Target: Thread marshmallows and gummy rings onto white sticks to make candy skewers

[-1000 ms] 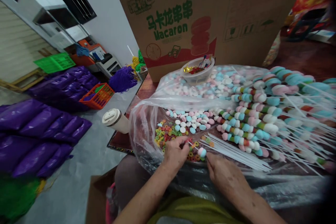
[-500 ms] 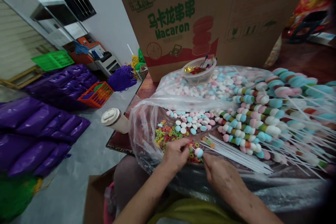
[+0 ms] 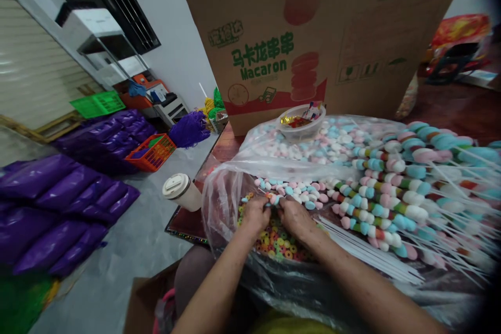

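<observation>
My left hand [image 3: 254, 215] is closed in a pinch over the far edge of the colourful candy rings [image 3: 279, 242]. Fingers bent, my right hand [image 3: 295, 217] comes in from the other side, closed on a short marshmallow skewer [image 3: 275, 199] with pink and blue pieces. An orange bit shows by the left fingertips, but what they pinch is hidden. Just beyond the hands lie loose pink, white and blue marshmallows [image 3: 310, 204]. White sticks [image 3: 368, 250] lie in a bundle to the right of my right hand.
Finished marshmallow skewers [image 3: 385, 209] are heaped at the right. A clear plastic bag [image 3: 219, 193] surrounds the candy, and a plastic bowl [image 3: 300, 130] with wrappers rests on it. Behind stands a big carton [image 3: 332, 26]. A lidded cup [image 3: 183, 193] stands at the table's left edge.
Both hands have moved away from me across the rings, toward the loose marshmallows, and are closer together. The skewer went with my right hand. The camera view has tilted slightly upward.
</observation>
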Motion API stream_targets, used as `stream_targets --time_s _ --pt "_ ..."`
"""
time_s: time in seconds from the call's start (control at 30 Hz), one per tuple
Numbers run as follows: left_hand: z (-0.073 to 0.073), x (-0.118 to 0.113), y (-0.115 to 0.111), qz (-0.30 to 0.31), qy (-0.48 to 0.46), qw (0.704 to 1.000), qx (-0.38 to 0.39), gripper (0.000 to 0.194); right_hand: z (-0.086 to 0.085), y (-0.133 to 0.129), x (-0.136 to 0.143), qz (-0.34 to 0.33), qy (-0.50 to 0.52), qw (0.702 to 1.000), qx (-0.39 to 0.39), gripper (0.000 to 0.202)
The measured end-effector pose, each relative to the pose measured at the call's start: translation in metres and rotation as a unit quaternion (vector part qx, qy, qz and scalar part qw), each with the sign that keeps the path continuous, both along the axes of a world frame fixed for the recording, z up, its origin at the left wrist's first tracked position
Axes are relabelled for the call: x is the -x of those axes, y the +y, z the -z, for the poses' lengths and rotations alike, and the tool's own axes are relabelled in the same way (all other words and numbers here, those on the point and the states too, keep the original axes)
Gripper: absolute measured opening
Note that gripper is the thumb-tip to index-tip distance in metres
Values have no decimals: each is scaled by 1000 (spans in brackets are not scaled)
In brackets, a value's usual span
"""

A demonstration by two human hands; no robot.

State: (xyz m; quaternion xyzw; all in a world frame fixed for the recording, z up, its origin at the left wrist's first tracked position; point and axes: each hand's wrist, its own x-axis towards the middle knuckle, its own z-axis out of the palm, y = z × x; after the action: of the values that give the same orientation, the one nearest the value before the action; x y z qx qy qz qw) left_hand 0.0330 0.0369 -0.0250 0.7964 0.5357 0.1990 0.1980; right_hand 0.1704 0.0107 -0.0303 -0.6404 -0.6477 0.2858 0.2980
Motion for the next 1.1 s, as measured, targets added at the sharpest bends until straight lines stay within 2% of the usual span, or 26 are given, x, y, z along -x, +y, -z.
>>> stream_targets --time_s 0.07,0.1,0.17,0.23,0.33,0.37,0.47,0.63,0.73,0.83,0.9,0.97,1.1 --pt "-1 5 -6 -36 -101 994 33 21 -5 -7 -7 -10 39 999 2 20" --pt "-3 7 -10 -55 -176 981 66 22 -9 -14 -11 -18 55 998 1 22" --pt "-9 6 -19 -85 -324 929 154 27 -19 -28 -20 -46 121 992 16 29" --pt "-17 -1 -29 -100 -416 874 231 31 -29 -42 -24 -81 255 961 69 35" --pt "-33 -16 -46 -85 -486 820 290 29 -39 -55 -23 -102 446 878 143 43" --pt "-37 -20 -51 -72 -502 809 298 28 -40 -58 -22 -97 471 865 145 43" --pt "-47 -25 -64 -55 -535 790 295 27 -42 -61 -18 -76 496 855 131 40" --pt "-47 -20 -73 -95 -562 775 273 28 -46 -68 -17 -80 501 852 131 38" --pt "-45 -20 -74 -125 -565 776 252 26 -47 -70 -17 -35 461 884 71 33" --pt "-44 -24 -77 -117 -528 820 184 23 -43 -69 -11 46 385 921 -33 26" --pt "-43 -27 -80 -99 -490 857 125 21 -41 -69 -5 76 370 925 -31 26" --pt "-41 -28 -82 -84 -472 873 93 22 -42 -71 -1 78 410 909 21 28" --pt "-40 -23 -81 -29 -488 864 119 30 -53 -76 -1 21 527 839 136 26"
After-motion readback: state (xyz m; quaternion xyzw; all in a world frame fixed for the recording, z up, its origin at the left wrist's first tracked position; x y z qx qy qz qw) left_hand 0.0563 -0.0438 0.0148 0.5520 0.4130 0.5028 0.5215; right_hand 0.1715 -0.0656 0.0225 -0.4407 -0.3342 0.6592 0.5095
